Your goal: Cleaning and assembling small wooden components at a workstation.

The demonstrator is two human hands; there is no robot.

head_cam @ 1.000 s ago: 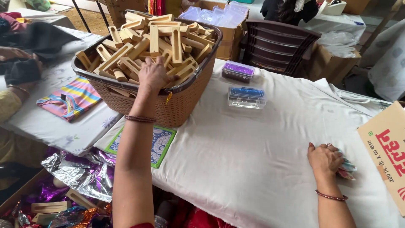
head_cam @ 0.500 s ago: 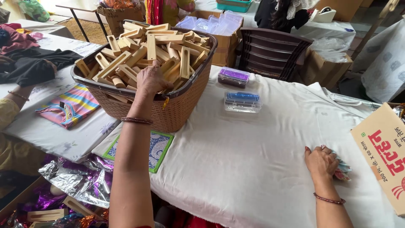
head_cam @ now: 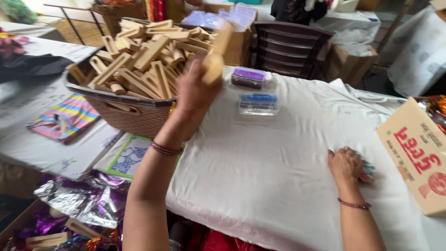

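head view: one camera, looking down on a bench [head_cam: 288, 186] covered in white cloth
left hand [head_cam: 197, 90]: raised over the bench's far-left part, forearm rising from the near edge, wrist bent, fingers clenched round a wooden piece [head_cam: 216, 58]; motion blur, exact grip unclear
wooden piece: pale, elongated, held tilted, upper end pointing away; just right of the basket, off the bench
basket [head_cam: 125, 114]: brown woven plastic, at the bench's far-left corner, heaped with similar wooden pieces
right hand [head_cam: 346, 162]: palm down near the bench's right edge, fingers spread and pressing on a small colourful packet [head_cam: 367, 169]; forearm straight back to the near edge, bangle on wrist
clear boxes [head_cam: 258, 95]: two, purple contents behind, blue in front, toward the far edge, between the hands
cardboard box [head_cam: 418, 155]: at the right edge, just beside the right hand
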